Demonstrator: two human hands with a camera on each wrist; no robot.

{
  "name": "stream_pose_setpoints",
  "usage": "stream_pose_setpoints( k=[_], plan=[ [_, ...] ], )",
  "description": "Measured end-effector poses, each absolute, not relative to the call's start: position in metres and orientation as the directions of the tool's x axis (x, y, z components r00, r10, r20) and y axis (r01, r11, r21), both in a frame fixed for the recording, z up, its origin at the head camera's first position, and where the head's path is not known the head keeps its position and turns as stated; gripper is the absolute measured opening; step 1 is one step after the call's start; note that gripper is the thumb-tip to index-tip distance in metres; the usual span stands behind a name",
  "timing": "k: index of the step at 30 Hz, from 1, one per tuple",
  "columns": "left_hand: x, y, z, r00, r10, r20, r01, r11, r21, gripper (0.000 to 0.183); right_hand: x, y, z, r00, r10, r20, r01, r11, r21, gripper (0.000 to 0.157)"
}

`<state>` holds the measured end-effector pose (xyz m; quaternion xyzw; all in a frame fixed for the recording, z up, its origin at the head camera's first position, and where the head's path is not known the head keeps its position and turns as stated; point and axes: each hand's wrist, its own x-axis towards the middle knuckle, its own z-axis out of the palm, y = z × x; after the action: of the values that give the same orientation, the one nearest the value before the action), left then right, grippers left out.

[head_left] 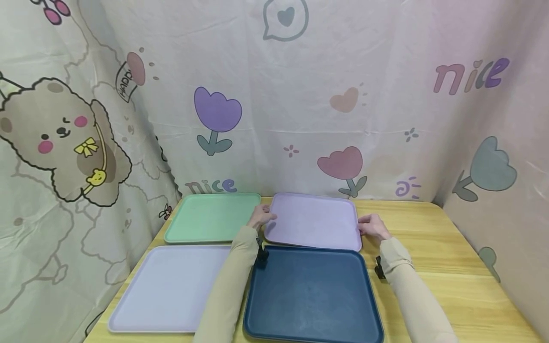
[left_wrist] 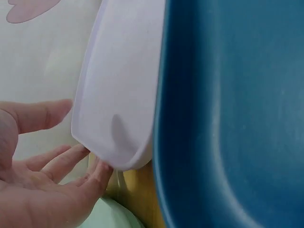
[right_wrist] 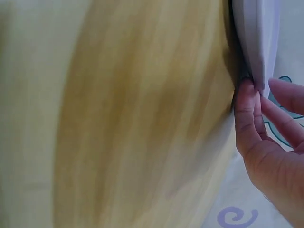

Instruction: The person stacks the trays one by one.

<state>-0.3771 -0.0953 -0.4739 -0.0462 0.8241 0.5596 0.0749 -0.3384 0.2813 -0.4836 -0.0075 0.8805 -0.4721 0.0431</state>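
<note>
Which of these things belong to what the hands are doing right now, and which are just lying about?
Likely in the job:
purple tray, touched at opposite ends
left hand
right hand

Apparently just lying there, held by neither hand:
green tray
pale lavender tray
dark blue tray

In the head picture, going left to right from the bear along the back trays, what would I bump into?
Bear on the curtain → green tray → left hand → light purple tray → right hand
</note>
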Motion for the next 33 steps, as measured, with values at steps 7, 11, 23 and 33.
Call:
stream_pose_setpoints(
  k=[7, 11, 23, 33],
  plan=[
    [-0.374, -0.103, -0.472, -0.990, 0.003, -0.144, -0.135, 0.318, 0.938, 0.063, -0.338, 0.275, -0.481, -0.998, -0.009, -0.065, 0.052, 0.486, -0.872, 0.043],
    [-0.372, -0.111, -0.467, -0.997, -0.001, -0.078, -0.075, 0.253, 0.964, 0.057, -0.338, 0.273, -0.478, -0.997, 0.049, -0.056, 0.072, 0.435, -0.897, 0.042],
    [-0.361, -0.125, -0.453, -0.992, -0.112, -0.059, -0.060, 0.002, 0.998, 0.041, -0.323, 0.266, -0.455, -0.994, 0.081, -0.069, 0.089, 0.266, -0.960, 0.044],
    [-0.334, -0.142, -0.453, -0.990, -0.095, -0.107, -0.112, 0.051, 0.992, 0.040, -0.297, 0.261, -0.446, -0.998, 0.050, -0.025, 0.040, 0.325, -0.945, 0.041]
  ],
)
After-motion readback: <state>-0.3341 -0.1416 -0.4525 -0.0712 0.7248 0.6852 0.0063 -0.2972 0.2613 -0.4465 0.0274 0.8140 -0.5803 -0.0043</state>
